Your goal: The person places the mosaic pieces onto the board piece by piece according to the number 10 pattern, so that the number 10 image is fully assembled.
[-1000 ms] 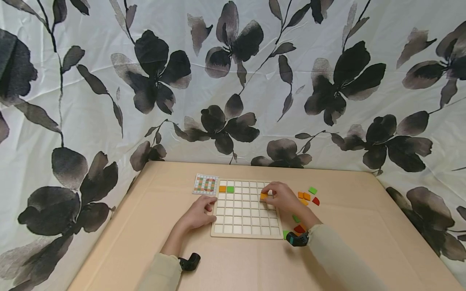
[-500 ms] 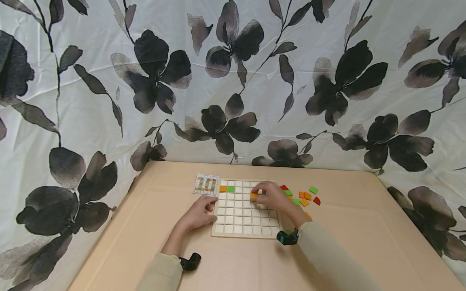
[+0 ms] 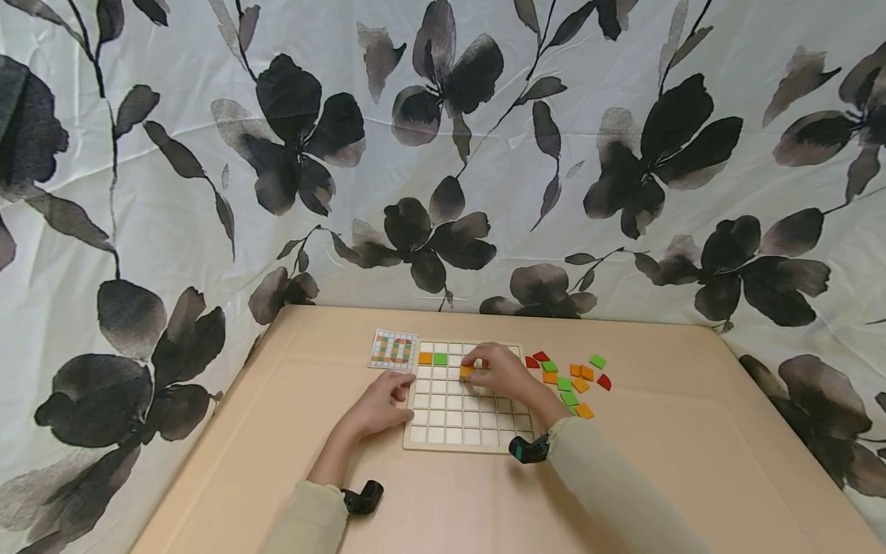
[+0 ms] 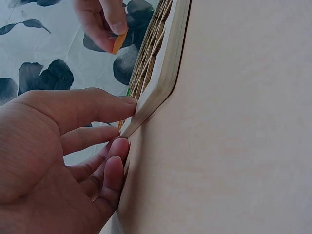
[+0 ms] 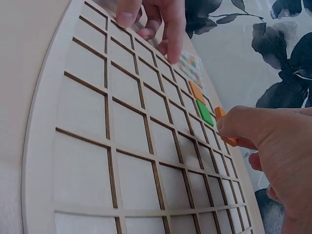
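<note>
A wooden grid board (image 3: pixel 454 422) lies on the table, its square cells mostly bare. One orange tile (image 3: pixel 425 358) and a green tile (image 3: pixel 440 358) fill neighbouring cells at its far left corner. My right hand (image 3: pixel 501 373) pinches another orange square tile (image 3: pixel 467 372) between thumb and fingers, over the upper part of the board. The right wrist view shows that held tile (image 5: pixel 229 140) tilted, near the green one. My left hand (image 3: pixel 377 404) rests with spread thumb and fingers against the board's left edge; the left wrist view shows the fingertips (image 4: pixel 127 100) touching it.
A small card with a coloured grid pattern (image 3: pixel 392 350) lies beside the board's far left corner. Loose orange, green and red tiles (image 3: pixel 564 383) are scattered to the right of the board. A floral cloth (image 3: pixel 443 154) hangs behind the table (image 3: pixel 443 508).
My right hand has moved left across the board with the orange tile, uncovering more loose tiles on the right. The left hand stays at the board's edge.
</note>
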A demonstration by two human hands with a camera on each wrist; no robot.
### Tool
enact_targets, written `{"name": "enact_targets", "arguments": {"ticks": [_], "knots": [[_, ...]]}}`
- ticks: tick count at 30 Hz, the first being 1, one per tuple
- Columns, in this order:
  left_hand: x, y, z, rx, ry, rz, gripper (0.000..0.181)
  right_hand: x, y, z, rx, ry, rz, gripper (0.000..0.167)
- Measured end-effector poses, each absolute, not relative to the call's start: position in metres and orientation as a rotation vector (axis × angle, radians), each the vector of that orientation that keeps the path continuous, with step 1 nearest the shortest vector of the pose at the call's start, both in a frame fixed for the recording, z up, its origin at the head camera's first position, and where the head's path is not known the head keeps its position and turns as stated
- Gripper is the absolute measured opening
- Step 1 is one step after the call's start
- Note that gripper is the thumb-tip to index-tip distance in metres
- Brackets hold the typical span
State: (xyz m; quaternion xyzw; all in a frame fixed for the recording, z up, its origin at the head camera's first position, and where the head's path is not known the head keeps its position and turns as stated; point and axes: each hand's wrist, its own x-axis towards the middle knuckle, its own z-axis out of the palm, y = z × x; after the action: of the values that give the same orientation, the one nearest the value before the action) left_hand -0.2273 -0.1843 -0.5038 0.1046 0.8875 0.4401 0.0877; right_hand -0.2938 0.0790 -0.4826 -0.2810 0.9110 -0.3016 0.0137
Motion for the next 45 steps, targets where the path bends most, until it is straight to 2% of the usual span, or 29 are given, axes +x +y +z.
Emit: {"name": "enact_targets", "arguments": {"ticks": [22, 45], "knots": [[-0.226, -0.185, -0.499, 0.306, 2.630, 1.294, 0.065, -0.300, 0.038, -0.491, -0.853, 2.884, -0.833, 0.014], [-0.228, -0.186, -0.500, 0.323, 2.632, 1.278, 0.065, -0.300, 0.025, -0.499, -0.834, 2.952, -0.833, 0.006]]}}
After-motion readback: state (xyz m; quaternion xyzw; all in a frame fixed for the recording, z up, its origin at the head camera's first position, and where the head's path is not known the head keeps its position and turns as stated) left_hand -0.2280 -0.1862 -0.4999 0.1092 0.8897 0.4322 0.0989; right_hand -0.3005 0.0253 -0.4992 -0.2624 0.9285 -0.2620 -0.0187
